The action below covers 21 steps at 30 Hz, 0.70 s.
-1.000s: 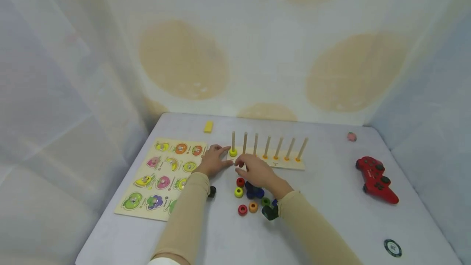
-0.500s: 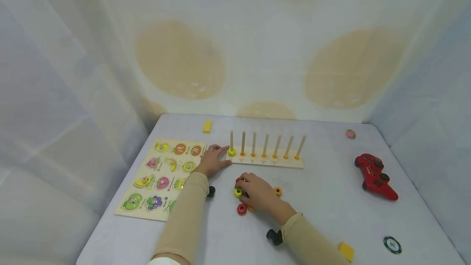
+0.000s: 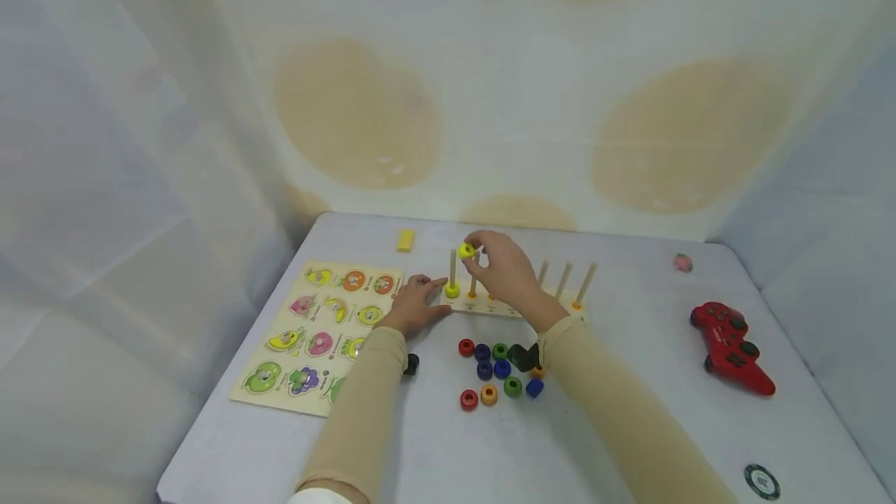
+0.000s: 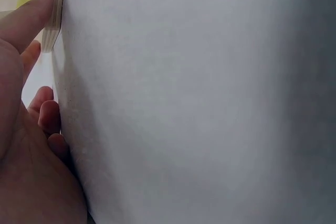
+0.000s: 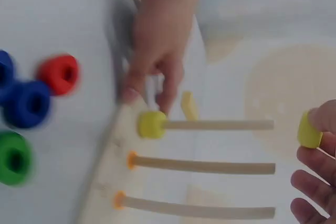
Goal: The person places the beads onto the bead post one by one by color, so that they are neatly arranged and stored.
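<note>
Right now the right hand [image 3: 507, 271] pinches a yellow ring [image 3: 466, 250] between its fingertips, holding it in the air just above the top of the leftmost pegs of the wooden peg board [image 3: 514, 306]. Another yellow ring [image 3: 452, 290] already sits at the foot of the first peg [image 3: 453, 269]. The left hand [image 3: 415, 308] rests on the table [image 3: 630, 426] with its fingers straight, touching the board's left end. Loose rings in red, blue, green and orange [image 3: 498, 374] lie on the table near the person's forearms. A fruit puzzle board [image 3: 318, 333] lies to the left and a red game controller [image 3: 731, 347] well off to the right.
</note>
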Tool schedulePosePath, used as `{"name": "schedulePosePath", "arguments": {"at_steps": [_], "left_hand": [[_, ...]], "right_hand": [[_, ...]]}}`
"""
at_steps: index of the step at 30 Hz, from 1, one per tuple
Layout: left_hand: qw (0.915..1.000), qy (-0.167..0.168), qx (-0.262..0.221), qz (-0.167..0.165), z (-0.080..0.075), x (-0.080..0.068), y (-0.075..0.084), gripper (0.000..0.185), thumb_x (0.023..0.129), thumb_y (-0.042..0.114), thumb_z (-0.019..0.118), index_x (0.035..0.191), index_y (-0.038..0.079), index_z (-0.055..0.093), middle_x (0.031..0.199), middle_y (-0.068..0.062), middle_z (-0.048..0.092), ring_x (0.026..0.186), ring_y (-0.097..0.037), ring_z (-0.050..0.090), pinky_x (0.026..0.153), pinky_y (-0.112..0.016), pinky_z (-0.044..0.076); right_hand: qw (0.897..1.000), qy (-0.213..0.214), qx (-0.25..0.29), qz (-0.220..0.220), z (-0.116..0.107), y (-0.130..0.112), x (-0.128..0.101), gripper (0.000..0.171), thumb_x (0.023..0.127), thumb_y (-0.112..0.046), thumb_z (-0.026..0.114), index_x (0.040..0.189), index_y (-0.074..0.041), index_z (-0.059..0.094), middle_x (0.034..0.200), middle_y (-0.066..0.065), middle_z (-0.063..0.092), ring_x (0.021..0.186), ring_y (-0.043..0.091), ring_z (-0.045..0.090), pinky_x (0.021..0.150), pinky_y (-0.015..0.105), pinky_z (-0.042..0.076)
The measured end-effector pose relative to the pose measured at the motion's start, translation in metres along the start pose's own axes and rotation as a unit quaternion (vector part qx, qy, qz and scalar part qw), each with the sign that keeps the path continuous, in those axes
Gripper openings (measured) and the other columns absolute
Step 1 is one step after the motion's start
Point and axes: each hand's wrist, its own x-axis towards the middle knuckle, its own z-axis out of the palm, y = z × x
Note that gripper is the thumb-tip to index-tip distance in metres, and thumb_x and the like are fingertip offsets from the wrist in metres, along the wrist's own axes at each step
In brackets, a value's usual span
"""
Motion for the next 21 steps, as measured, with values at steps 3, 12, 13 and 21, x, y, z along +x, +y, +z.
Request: {"name": "schedulePosePath", "arguments": {"at_steps": [3,12,13,21], "left_hand": [[1.0,0.001,0.007,0.005,0.004,0.001,0.004,0.066,0.093,0.054,0.069,0.153,0.041,0.044,0.16,-0.01,0.033,0.144,-0.037,0.037,0.119,-0.062,0.032],[0.9999,-0.017,0.0,0.004,0.015,0.0,0.007,0.067,0.093,0.056,0.068,0.154,0.043,0.043,0.161,-0.008,0.032,0.145,-0.035,0.036,0.119,-0.059,0.033],[0.9999,-0.015,0.002,0.005,0.015,0.001,0.007,0.067,0.093,0.056,0.067,0.154,0.043,0.042,0.161,-0.008,0.032,0.144,-0.035,0.036,0.119,-0.059,0.033],[0.9996,-0.015,0.022,0.011,0.015,0.012,0.0,0.071,0.092,0.061,0.065,0.155,0.042,0.04,0.161,-0.008,0.032,0.143,-0.034,0.037,0.118,-0.058,0.035]], "right_hand": [[1.0,-0.013,-0.021,0.016,-0.002,0.0,0.015,0.037,0.099,-0.026,0.067,0.133,-0.012,0.061,0.127,0.007,0.068,0.11,0.026,0.066,0.091,0.043,0.057],[0.994,-0.054,-0.091,0.018,0.013,0.008,0.019,0.039,0.098,-0.026,0.069,0.134,-0.015,0.063,0.125,0.005,0.07,0.113,0.026,0.066,0.098,0.045,0.055],[0.994,-0.053,-0.092,0.019,0.012,0.008,0.019,0.039,0.098,-0.026,0.069,0.135,-0.015,0.062,0.126,0.006,0.07,0.114,0.027,0.065,0.099,0.046,0.054],[0.994,-0.054,-0.088,0.034,0.006,0.009,0.018,0.041,0.1,-0.026,0.065,0.139,-0.015,0.06,0.128,0.007,0.069,0.109,0.026,0.066,0.096,0.046,0.054]]}}
